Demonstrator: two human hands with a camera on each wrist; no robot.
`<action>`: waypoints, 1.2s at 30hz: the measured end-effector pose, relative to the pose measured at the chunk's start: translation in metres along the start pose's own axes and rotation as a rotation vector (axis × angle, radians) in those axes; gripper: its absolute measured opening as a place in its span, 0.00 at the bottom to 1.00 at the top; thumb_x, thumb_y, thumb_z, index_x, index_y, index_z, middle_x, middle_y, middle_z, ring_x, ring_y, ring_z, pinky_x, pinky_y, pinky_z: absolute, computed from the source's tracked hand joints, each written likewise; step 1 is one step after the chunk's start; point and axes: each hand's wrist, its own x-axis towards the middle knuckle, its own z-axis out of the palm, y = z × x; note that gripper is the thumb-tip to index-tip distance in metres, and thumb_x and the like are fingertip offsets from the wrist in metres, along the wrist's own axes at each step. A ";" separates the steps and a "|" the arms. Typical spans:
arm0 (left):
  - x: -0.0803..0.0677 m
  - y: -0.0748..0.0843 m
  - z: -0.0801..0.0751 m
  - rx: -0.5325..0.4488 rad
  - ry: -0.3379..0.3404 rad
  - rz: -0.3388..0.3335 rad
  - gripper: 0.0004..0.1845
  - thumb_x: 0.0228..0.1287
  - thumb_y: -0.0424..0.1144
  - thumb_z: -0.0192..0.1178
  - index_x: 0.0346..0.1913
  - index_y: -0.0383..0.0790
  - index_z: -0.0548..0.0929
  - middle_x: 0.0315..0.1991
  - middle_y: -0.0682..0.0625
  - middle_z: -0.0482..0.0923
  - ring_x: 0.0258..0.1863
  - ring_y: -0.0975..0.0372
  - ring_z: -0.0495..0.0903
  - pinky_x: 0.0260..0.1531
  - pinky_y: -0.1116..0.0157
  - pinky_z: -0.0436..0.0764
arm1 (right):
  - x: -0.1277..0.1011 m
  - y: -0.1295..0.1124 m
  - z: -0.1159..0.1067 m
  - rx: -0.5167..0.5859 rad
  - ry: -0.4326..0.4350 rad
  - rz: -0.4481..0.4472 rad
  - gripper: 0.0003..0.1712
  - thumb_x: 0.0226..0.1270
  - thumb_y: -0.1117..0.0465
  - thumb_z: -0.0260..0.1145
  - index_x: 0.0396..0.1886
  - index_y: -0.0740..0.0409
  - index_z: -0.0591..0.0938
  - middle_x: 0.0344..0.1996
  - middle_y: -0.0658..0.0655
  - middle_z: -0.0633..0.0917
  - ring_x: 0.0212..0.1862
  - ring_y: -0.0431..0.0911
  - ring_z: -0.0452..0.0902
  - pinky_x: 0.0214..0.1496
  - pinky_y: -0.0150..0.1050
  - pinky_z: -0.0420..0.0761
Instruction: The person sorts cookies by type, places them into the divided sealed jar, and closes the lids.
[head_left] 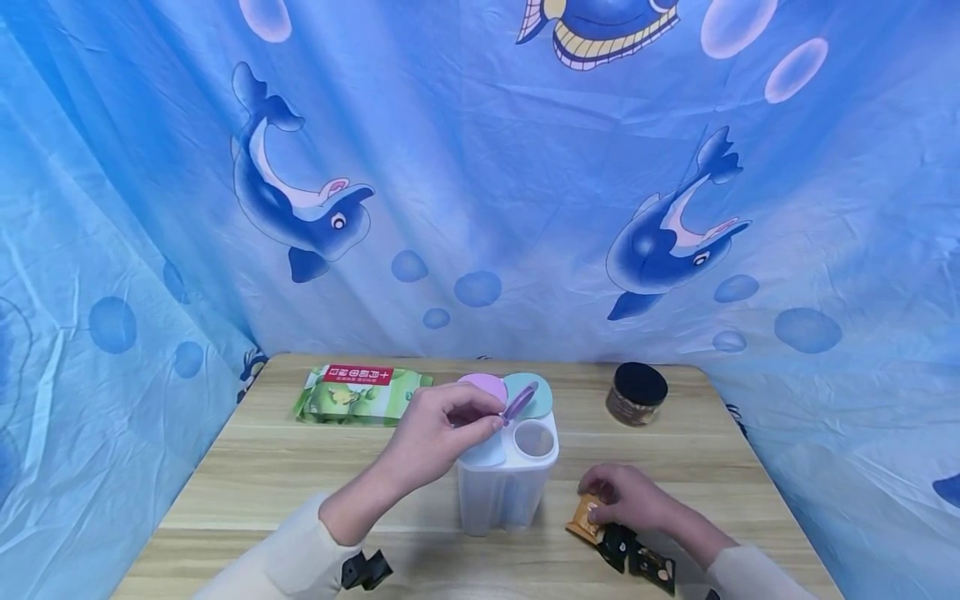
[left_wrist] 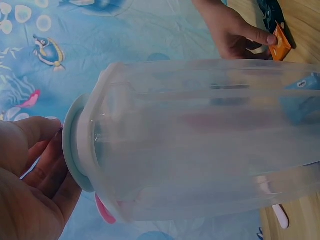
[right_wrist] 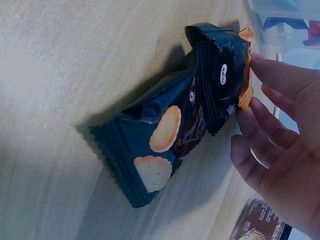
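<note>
A translucent storage box (head_left: 498, 496) stands upright on the table with pink (head_left: 483, 384), teal (head_left: 536, 392) and pale blue (head_left: 483, 454) lids on top. Its front right round opening (head_left: 534, 438) is uncovered. Above the box, my left hand (head_left: 442, 425) pinches a tilted purple lid (head_left: 520, 402) between thumb and fingers. To the right of the box, my right hand (head_left: 626, 504) pinches an orange snack packet (head_left: 587, 517) close to the table. Two black snack packets (right_wrist: 150, 142) lie against it, one printed with biscuits. Inside the box shows a blue packet (left_wrist: 302, 97).
A green packet with fruit pictures (head_left: 363, 396) lies at the back left. At the back right stands a jar with a black lid (head_left: 637, 393). A blue sea-patterned curtain (head_left: 480, 208) encloses the wooden table (head_left: 247, 467).
</note>
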 end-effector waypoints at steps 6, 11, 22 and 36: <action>0.000 0.000 -0.001 0.014 -0.004 0.000 0.07 0.62 0.35 0.73 0.43 0.47 0.91 0.37 0.56 0.89 0.36 0.66 0.86 0.40 0.67 0.87 | 0.002 -0.002 0.001 -0.004 0.000 -0.023 0.20 0.56 0.57 0.80 0.49 0.53 0.86 0.39 0.47 0.85 0.38 0.40 0.78 0.38 0.33 0.80; 0.000 -0.001 -0.001 0.021 -0.003 -0.014 0.07 0.62 0.35 0.73 0.42 0.48 0.92 0.37 0.56 0.89 0.36 0.65 0.86 0.40 0.67 0.87 | 0.004 -0.002 0.000 -0.010 0.001 0.018 0.23 0.55 0.56 0.80 0.50 0.55 0.85 0.35 0.47 0.83 0.36 0.41 0.76 0.36 0.33 0.78; -0.002 -0.001 -0.001 0.013 0.004 -0.005 0.06 0.62 0.35 0.73 0.41 0.48 0.92 0.37 0.56 0.89 0.36 0.66 0.86 0.40 0.67 0.87 | 0.004 -0.005 0.000 0.031 0.058 0.001 0.21 0.56 0.60 0.79 0.50 0.55 0.85 0.36 0.48 0.84 0.37 0.39 0.77 0.37 0.34 0.79; -0.003 -0.003 -0.002 0.010 0.014 0.012 0.07 0.61 0.33 0.73 0.42 0.46 0.91 0.36 0.55 0.89 0.35 0.66 0.86 0.39 0.67 0.87 | -0.001 -0.046 -0.039 0.073 0.168 -0.067 0.17 0.60 0.59 0.78 0.48 0.53 0.85 0.37 0.48 0.87 0.38 0.38 0.81 0.38 0.35 0.83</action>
